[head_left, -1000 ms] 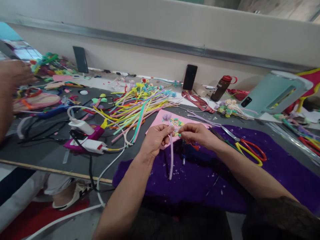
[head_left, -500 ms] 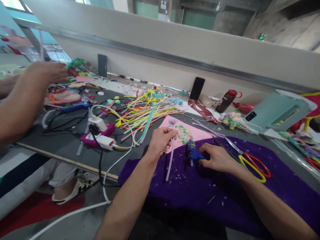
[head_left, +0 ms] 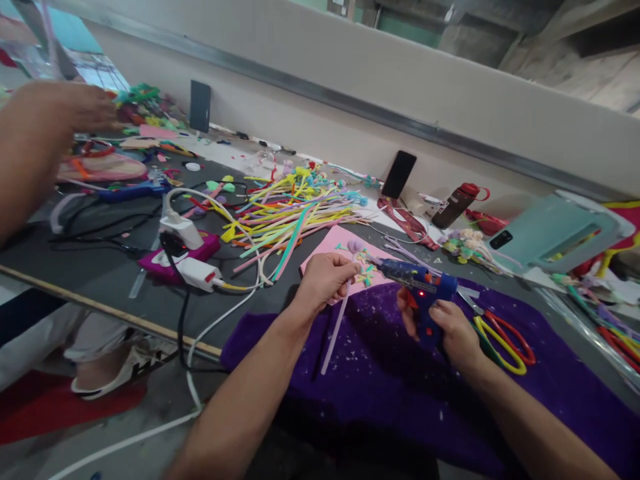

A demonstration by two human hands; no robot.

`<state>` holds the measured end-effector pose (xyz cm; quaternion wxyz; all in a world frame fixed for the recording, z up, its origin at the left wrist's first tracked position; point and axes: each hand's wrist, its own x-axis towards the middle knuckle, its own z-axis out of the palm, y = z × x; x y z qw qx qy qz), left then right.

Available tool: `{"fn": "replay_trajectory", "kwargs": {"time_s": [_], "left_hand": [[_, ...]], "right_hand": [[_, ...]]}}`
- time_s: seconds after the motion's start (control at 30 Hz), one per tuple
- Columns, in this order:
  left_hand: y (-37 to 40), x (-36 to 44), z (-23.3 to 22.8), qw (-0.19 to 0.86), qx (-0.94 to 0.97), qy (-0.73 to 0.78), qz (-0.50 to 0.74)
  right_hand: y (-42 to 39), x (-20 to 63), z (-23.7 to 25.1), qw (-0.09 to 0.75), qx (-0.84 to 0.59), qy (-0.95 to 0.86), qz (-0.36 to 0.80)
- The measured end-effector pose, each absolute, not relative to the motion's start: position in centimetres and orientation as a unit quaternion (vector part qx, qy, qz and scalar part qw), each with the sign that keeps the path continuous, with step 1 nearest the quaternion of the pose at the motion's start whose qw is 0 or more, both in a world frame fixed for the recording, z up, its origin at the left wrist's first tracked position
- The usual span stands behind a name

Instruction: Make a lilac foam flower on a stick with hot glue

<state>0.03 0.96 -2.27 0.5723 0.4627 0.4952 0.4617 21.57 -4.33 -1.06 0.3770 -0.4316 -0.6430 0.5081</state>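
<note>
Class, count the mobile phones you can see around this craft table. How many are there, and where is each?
3. One phone leans on the far wall at left, a second phone leans there beside the brown bottle, and a third phone lies against the pale green kettle. Clutter may hide others.

A blue glue gun (head_left: 417, 283) with a red trigger is gripped in the right hand (head_left: 453, 330); a lilac stem (head_left: 336, 327) is pinched in the left hand (head_left: 323, 280), over purple cloth (head_left: 380, 373).
</note>
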Motion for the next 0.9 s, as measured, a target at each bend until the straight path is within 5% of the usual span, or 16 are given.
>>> {"fn": "replay_trajectory", "kwargs": {"time_s": [0.4, 0.6, 0.9], "left_hand": [[0.7, -0.6, -1.2, 0.585, 0.437, 0.464, 0.501], [0.6, -0.7, -1.1, 0.636, 0.425, 0.388, 0.514], [0.7, -0.8, -0.9, 0.566, 0.442, 0.400, 0.570]], "right_hand": [[-4.1, 21.7, -1.6, 0.380, -0.440, -0.669, 0.463], [-3.8, 21.9, -1.8, 0.336, -0.452, -0.744, 0.358], [-3.9, 21.5, -1.1, 0.227, -0.380, -0.880, 0.172]]}}
